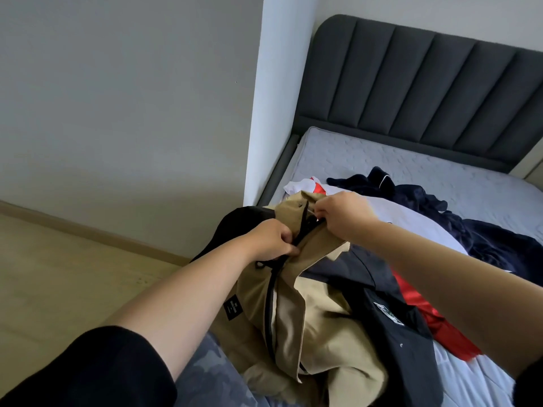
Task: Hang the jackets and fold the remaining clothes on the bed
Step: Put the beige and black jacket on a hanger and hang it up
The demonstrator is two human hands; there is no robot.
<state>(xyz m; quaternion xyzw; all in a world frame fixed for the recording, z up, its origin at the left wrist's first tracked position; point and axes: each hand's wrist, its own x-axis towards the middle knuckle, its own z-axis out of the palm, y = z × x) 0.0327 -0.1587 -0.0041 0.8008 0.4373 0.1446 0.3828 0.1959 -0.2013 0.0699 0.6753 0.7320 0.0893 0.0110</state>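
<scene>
**Tan jacket held up at the near corner of the bed**

Both hands are on the tan jacket (pixel 323 327). The left hand (pixel 271 239) has its fingers curled tight round the front edge, right at the black zipper (pixel 270 306). The right hand (pixel 345 215) pinches the opposite edge up by the collar. The top of the jacket is lifted between them, and the rest sags in loose folds onto the pile below. It's a sandy beige shell with a dark lining showing at the neck, a snap button (pixel 300 204) near the collar and a small black label (pixel 230 306) on the chest.

Just beside it, partly underneath, lies a black jacket (pixel 390 318) with a patch, and under that a red garment (pixel 432 321). Farther back there's a pale grey garment (pixel 411 218), a heap of navy clothes (pixel 470 230) and a white garment (pixel 296 186).

All of it sits on a bare quilted mattress (pixel 367 154) below a dark grey channelled headboard (pixel 426 83). A white wall corner (pixel 279 83) stands at the bed's left side. Left of that are a grey wall (pixel 117 98), a baseboard (pixel 88 230) and a pale wood floor (pixel 58 274).
</scene>
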